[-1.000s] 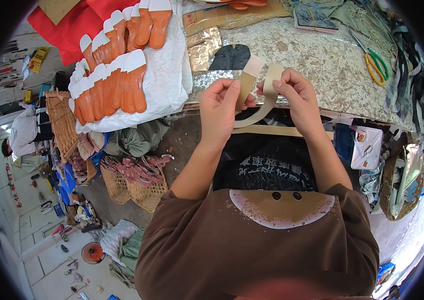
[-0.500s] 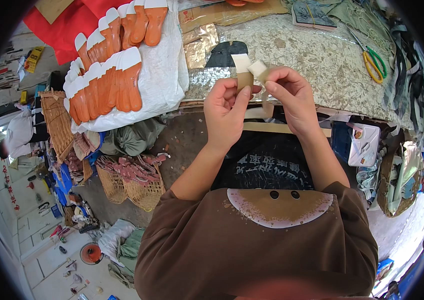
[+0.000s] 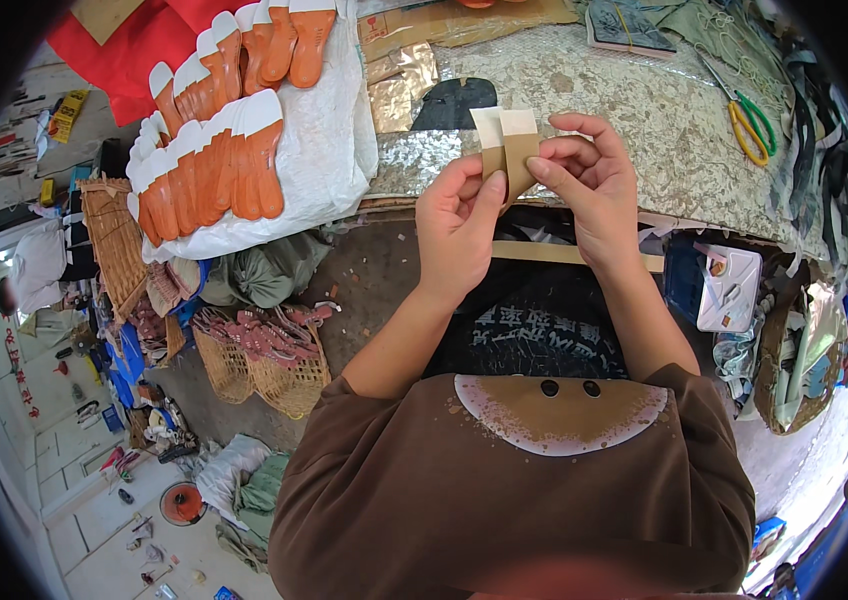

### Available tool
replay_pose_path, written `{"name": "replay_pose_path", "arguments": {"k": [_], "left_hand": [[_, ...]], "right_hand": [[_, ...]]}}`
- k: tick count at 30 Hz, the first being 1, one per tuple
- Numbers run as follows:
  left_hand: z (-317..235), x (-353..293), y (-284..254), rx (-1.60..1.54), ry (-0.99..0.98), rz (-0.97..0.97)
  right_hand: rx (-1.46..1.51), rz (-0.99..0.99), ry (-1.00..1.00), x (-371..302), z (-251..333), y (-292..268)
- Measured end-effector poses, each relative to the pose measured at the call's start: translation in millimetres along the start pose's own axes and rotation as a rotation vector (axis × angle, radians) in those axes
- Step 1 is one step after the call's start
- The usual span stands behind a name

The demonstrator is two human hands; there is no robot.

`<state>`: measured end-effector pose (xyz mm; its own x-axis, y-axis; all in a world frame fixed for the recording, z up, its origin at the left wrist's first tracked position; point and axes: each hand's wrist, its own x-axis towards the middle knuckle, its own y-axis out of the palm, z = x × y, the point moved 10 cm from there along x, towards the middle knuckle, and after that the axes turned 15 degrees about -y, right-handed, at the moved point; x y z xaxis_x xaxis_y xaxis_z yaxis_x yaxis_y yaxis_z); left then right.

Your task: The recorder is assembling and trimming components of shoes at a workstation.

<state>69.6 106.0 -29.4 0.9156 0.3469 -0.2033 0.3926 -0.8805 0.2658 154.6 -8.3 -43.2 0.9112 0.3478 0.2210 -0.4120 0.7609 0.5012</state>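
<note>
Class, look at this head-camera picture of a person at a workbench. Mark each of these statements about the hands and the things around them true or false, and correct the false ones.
1. Both hands pinch a tan strip with white ends. True.
2. The left hand holds the scissors. False: the green-handled scissors lie on the worktop, untouched.
3. The orange insoles lie in rows on a white sheet. True.
4. The right hand rests flat on the worktop. False: it is raised, gripping the strip.
5. Woven baskets stand on the worktop. False: they sit below, on the floor.
</note>
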Motion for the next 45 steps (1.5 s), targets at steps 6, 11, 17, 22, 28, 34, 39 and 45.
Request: {"name": "replay_pose_path", "arguments": {"k": [6, 11, 17, 22, 28, 34, 39, 45], "left_hand": [[0.5, -0.3, -1.8, 0.008, 0.0, -0.031], [-0.4, -0.8, -2.9, 0.037, 0.021, -0.061], [-0.8, 0.5, -3.2, 0.048, 0.019, -0.083], [-0.2, 0.5, 0.3, 0.042, 0.014, -0.087], [-3.4, 3.5, 8.8, 0.165, 0.057, -0.127], [-2.8, 8.5, -26.4, -0.13, 0.008, -0.19], [-25.9, 0.7, -57.4, -0.133, -0.04, -0.157], [-23.2, -5.0, -80.1, -0.064, -0.129, -0.239]], "right_hand": [[-0.04, 0.022, -0.006, -1.2, 1.0, 1.5], [-0.037, 0.036, 0.007, -2.4, -2.7, 3.3], [-0.074, 0.038, -0.02, -1.4, -0.1, 3.6], [-0.115, 0.034, -0.044, 0.0, -1.8, -2.0], [-0.133, 0.025, -0.129, 2.5, 4.6, -7.3], [-0.746, 0.184, -0.451, 34.4, 57.2, -44.6], [-1.806, 0.132, -0.721, 78.3, 127.5, -219.1], [-2.066, 0.27, -0.027, 111.4, 107.9, -281.0]]}}
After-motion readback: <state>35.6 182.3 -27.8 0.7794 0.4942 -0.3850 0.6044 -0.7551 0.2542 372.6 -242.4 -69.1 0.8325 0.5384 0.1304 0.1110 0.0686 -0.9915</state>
